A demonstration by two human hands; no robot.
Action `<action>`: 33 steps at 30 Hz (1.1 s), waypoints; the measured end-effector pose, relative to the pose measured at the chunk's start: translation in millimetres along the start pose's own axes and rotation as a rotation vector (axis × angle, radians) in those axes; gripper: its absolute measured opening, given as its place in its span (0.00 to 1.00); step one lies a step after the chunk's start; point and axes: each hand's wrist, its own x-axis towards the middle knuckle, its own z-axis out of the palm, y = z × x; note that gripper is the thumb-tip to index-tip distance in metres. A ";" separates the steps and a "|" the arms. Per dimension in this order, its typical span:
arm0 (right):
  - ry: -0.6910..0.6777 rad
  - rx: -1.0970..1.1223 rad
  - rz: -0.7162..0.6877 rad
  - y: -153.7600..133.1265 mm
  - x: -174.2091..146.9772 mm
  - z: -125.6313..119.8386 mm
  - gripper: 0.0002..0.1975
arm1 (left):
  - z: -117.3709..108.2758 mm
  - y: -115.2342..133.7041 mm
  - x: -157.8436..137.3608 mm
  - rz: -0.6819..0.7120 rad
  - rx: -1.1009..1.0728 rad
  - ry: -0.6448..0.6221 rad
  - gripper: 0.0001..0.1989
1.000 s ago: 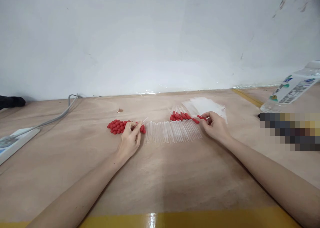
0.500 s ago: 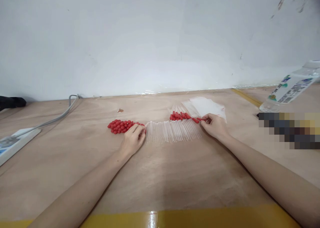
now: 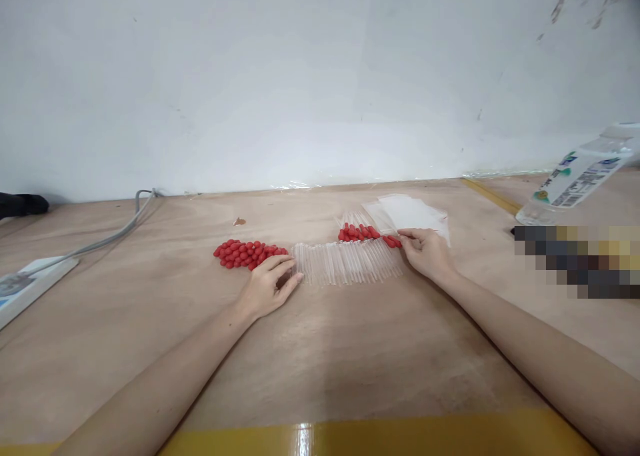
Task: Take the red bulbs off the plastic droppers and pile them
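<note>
A row of thin clear tubes (image 3: 345,263) lies side by side on the table. At its left end is my left hand (image 3: 265,286), thumb and fingers apart over the nearest tubes, holding nothing I can see. A pile of small red bulbs (image 3: 243,253) lies just beyond those fingers. My right hand (image 3: 427,253) rests by the row's right end, its index finger stretched out and its thumb apart from it. Close to its fingertips lie a few red bulbs (image 3: 391,241). Another red group (image 3: 357,232) sits behind the row, with clear tubes attached that point away from me.
White plastic bags (image 3: 410,213) lie behind my right hand. On the right a clear labelled bottle (image 3: 575,179) leans over beside a blurred-out patch. At left are a power strip (image 3: 37,286) and a grey cable (image 3: 117,233). A wall (image 3: 320,83) closes off the back.
My left hand has opened from a pinch, its thumb now reaching over the tubes. My right fingers have let go of a red bulb, which lies with the others.
</note>
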 end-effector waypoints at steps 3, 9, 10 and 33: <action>0.052 -0.038 -0.072 -6.1 1.1 1.4 0.12 | -1.8 1.0 0.4 0.004 -0.012 -0.006 0.11; 0.003 -0.079 -0.178 -39.7 8.3 16.1 0.10 | -4.0 3.8 3.2 0.046 -0.020 -0.029 0.10; -0.014 -0.086 -0.191 -46.3 10.2 20.0 0.11 | -4.1 4.1 3.6 0.052 -0.019 -0.040 0.10; 0.045 0.210 -0.384 -58.9 -8.7 12.3 0.09 | 1.1 7.5 4.5 0.090 0.050 -0.038 0.19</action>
